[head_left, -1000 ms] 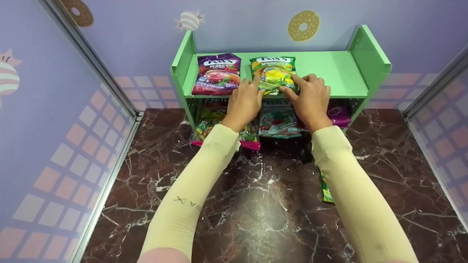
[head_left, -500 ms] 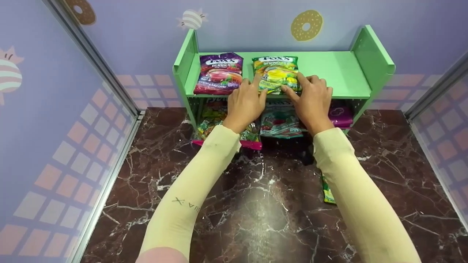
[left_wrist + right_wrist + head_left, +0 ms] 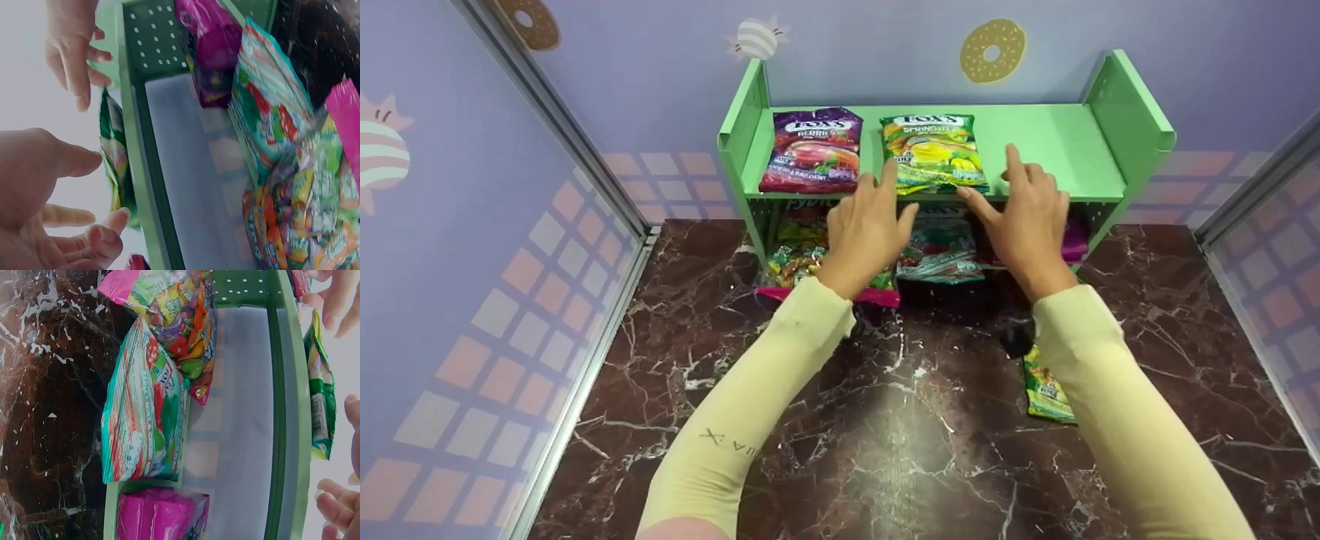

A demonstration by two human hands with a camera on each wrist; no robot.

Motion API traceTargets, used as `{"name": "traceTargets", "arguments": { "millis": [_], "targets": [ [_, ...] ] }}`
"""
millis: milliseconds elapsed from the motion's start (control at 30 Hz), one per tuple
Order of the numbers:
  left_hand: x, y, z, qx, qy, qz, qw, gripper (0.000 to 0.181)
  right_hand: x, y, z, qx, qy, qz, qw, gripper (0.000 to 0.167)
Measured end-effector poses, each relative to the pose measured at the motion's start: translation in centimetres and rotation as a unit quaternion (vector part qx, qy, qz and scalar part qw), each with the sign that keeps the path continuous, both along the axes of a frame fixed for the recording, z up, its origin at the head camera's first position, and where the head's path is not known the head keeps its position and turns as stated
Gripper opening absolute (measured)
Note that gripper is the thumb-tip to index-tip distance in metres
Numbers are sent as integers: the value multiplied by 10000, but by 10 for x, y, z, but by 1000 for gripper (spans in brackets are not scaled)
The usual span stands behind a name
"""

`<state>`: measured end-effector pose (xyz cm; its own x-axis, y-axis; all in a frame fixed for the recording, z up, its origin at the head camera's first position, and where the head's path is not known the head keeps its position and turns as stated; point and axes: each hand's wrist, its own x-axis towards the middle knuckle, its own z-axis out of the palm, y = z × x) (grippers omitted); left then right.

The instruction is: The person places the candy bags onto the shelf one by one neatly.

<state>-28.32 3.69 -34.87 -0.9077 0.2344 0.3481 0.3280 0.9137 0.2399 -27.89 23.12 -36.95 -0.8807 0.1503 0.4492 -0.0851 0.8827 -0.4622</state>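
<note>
A green and yellow candy bag [image 3: 934, 150] lies on the top shelf of a green rack [image 3: 1054, 142], to the right of a purple candy bag [image 3: 814, 150]. My left hand [image 3: 870, 229] hovers at the lower left of the yellow bag, fingers loosely spread and gripping nothing. On the other side, my right hand [image 3: 1027, 225] is held off the bag's right edge with the index finger extended. From the left wrist view, the bag [image 3: 115, 157] shows edge-on between the two hands. Whether a left fingertip still touches it, I cannot tell.
On the lower shelf are a pink-edged bag of mixed sweets [image 3: 799, 262], a teal candy bag [image 3: 941, 255] and a purple pack [image 3: 1074, 238]. Another green and yellow bag [image 3: 1046, 386] lies on the dark marbled surface, partly behind my right sleeve. Purple walls stand around.
Both hands have let go of the yellow candy bag, which stays on the top shelf. My right hand has shifted right, and my left thumb has drawn down off the bag.
</note>
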Motion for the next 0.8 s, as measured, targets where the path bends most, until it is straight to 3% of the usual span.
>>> {"name": "traceTargets", "arguments": {
  "millis": [167,433,800],
  "targets": [
    [13,5,0,-167,157,-135,9996,60,13,11,-5,-71,137,107,9998,80],
    [29,16,0,-190,-4,-436,9989,59,34,27,-13,-105,324,221,9992,79],
    [46,26,-11,-395,538,-760,9949,57,64,50,-21,-86,489,303,9983,74]
  ]
}}
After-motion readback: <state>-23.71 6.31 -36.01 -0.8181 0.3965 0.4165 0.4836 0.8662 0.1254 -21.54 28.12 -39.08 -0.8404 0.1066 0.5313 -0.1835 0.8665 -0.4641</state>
